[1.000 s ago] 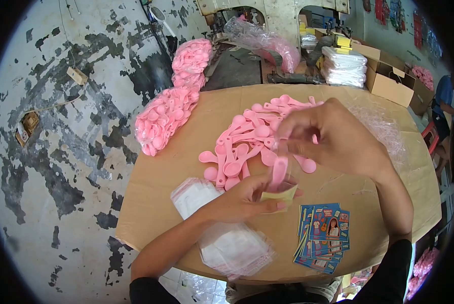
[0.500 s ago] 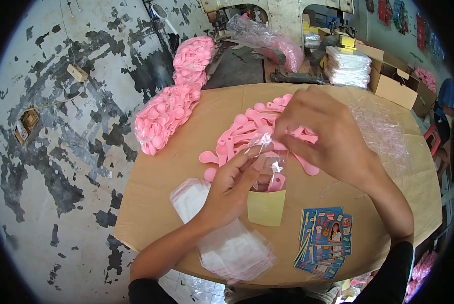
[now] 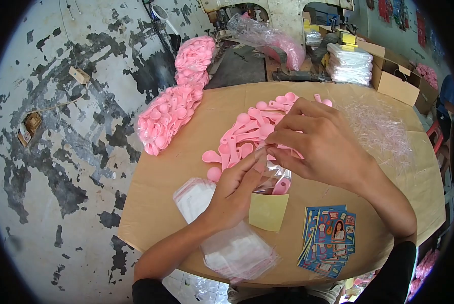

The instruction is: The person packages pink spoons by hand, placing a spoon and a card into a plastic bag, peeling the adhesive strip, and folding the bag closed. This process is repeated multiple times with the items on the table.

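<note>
A clear plastic bag (image 3: 276,174) hangs below my fingertips, holding a pink spoon (image 3: 281,186) and a pale yellow card (image 3: 268,212). My left hand (image 3: 235,191) pinches the bag's upper edge between thumb and fingers. My right hand (image 3: 318,144) has its thumb and forefinger closed at the same edge, right against the left fingertips. Behind both hands lies a loose pile of pink spoons (image 3: 242,129), partly covered by the right hand. Flat clear bags (image 3: 239,253) are stacked under and beside my left forearm. Several blue printed cards (image 3: 328,238) lie fanned to the right.
Large bags packed with pink spoons (image 3: 168,114) stand along the table's left back edge. Thin plastic strips (image 3: 379,134) are heaped at the right on the brown-papered table (image 3: 156,202). A stack of plastic packs (image 3: 349,63) and an open cardboard box (image 3: 396,83) stand behind. Another person (image 3: 447,99) shows at far right.
My right hand has come down and left, and its fingers now meet my left fingertips at the bag's top. The view has shifted slightly.
</note>
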The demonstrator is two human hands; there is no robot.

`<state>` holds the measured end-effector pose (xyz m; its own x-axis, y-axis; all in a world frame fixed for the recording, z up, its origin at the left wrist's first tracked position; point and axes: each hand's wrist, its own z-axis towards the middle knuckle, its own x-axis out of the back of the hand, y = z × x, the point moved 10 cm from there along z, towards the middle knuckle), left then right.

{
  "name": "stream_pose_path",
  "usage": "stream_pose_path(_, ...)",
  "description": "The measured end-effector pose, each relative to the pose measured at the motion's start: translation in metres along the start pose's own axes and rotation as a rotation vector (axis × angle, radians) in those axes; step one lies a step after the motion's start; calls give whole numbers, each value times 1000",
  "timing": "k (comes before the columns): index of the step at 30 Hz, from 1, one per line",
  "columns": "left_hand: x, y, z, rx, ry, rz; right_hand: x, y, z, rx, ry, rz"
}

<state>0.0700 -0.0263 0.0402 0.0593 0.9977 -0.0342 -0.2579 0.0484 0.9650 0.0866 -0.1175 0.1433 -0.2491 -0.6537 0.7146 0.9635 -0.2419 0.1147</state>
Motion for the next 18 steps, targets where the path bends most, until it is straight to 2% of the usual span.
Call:
stream_pose_path(2,-2,2,-2,8,-7,1,-2,0,-1,2,-3,-7)
stream_pose_path(5,-7,10,1,-65,-21,237,-5,3,-3,4,-46,-3)
stream_pose_path(8,-6,0,1,-60,-38,284,-11,3,-6,35,-79,-6)
stream_pose_path(10,-6,-7,-1,-82,-68,482,-15,4,-6,36,-78,-3)
stream_pose_path(12,-6,-7,-1,-93,-75,547,-16,8,-5,5,-60,8)
stream_pose_path(15,-4,-2,-2,-91,-37,395,9,44,-6,-242,81,150)
stream_pose_path(17,-3,3,2,-64,-8,216,36,80,-11,-486,139,511)
stream_pose_path(18,-2,2,5,-35,2,121,60,83,-10,-400,146,536)
